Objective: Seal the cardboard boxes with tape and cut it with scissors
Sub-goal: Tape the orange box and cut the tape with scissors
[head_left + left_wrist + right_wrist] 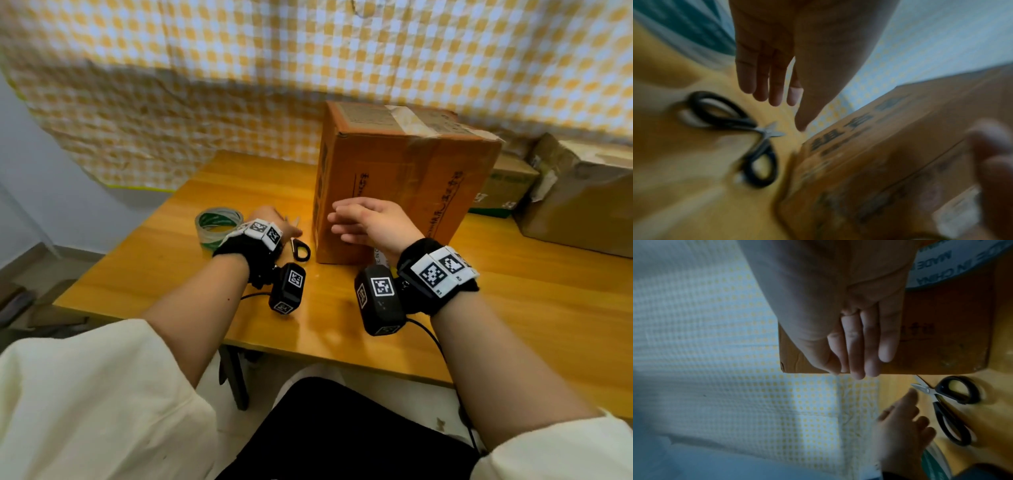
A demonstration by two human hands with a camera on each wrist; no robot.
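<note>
Reading "MADE IN CHINA", the cardboard box point(953, 340) stands behind right hand point(373, 222) and left hand point(789, 48), fingers point(774, 84) straight, empty.

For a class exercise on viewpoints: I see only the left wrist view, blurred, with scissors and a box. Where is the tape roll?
Observer: The tape roll lies on the table, just left of the left hand, which holds nothing.
Operator: Is the box taped on top?
Observer: Yes. The head view shows a tape strip across the top of the box.
Operator: Are there any other boxes?
Observer: Two, to its right: a small box and a big box.
</note>
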